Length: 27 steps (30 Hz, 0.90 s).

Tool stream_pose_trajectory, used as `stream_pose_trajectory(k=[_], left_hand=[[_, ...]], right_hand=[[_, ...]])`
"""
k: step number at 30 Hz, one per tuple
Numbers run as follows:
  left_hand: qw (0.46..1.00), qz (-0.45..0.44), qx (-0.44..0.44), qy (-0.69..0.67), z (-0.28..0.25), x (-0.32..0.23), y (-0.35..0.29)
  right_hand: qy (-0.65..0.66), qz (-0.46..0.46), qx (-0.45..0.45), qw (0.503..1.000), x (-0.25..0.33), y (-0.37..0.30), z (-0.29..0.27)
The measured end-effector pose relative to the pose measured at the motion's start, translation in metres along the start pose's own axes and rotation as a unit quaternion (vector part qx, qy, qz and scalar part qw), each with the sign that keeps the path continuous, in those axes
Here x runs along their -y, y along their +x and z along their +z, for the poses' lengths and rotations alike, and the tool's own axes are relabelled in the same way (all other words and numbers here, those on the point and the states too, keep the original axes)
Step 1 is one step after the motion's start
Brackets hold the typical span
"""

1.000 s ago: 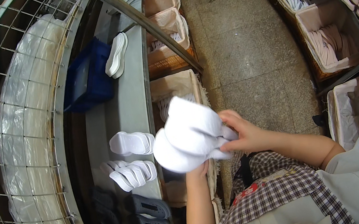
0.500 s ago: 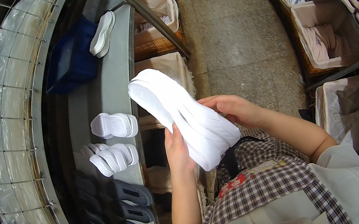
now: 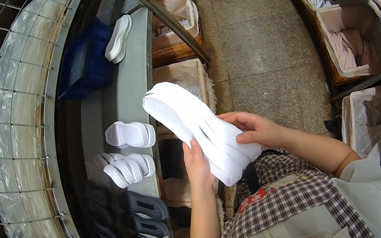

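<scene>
A small stack of white shoe soles is held tilted in front of my body, the upper end pointing far left. My left hand grips its left edge, thumb up along the side and the other fingers hidden underneath. At the right edge, my right hand is closed on the soles, its thumb lying over the near part. On the bench to the left lie a pair of white soles and a leaning row of white soles. Dark grey soles line up nearer to me.
A blue crate and more white soles occupy the far part of the metal bench. A wire mesh rack stands far left. Cloth-lined baskets holding soles flank the stone-floored aisle. A slanted metal bar crosses above the left baskets.
My right thumb has come down onto the soles, where the hand was looser before. The whole view has shifted slightly, so the bench appears further right.
</scene>
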<state>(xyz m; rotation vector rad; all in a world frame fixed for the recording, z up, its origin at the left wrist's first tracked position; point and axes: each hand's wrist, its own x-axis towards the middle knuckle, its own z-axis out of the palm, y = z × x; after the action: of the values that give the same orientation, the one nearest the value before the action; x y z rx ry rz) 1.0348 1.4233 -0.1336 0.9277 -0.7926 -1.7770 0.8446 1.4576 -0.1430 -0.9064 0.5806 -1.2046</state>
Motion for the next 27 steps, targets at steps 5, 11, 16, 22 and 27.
stream_pose_trajectory(k=[5,11,16,22,27], left_hand=[[0.985,-0.092,-0.007,-0.147,-0.001,-0.004,-0.001],[0.928,-0.032,0.134,-0.347,0.001,-0.01,-0.014],[0.907,-0.003,0.198,-0.372,0.003,-0.013,-0.013],[0.998,0.038,-0.028,-0.033,0.016,-0.012,-0.005],[0.907,0.062,0.304,-0.285,0.011,-0.014,0.013]], right_hand=[[0.125,0.069,-0.046,0.989,0.021,-0.004,0.013],[0.268,0.038,-0.062,0.961,0.027,-0.006,0.011],[0.343,0.047,-0.061,0.936,0.02,-0.009,0.004],[0.131,0.056,-0.065,0.988,0.011,-0.006,0.02],[0.313,0.068,-0.056,0.946,-0.006,-0.003,0.017]])
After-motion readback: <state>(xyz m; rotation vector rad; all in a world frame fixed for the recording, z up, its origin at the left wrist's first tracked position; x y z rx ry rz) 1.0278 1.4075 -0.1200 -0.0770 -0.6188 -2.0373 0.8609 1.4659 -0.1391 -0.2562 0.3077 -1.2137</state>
